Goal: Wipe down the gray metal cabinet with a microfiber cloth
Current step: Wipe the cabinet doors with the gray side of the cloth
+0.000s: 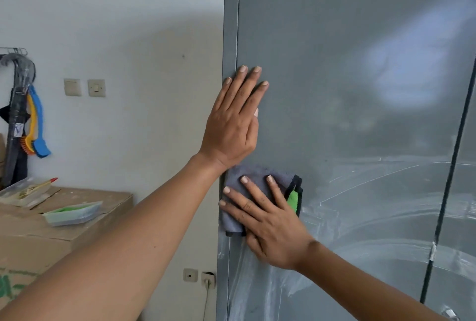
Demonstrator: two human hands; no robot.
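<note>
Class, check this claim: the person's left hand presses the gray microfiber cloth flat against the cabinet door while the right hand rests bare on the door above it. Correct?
Not quite: the hands are swapped. The head view shows the right hand pressing the cloth on the cabinet door, with the left hand bare above it.

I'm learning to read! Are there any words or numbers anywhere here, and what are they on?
No words or numbers can be read here.
Cardboard box: green printing at its lower left, cut off and too blurred to read.
Cloth: a green tag on it, no writing legible.
Gray cabinet: only wipe streaks, no label.
</note>
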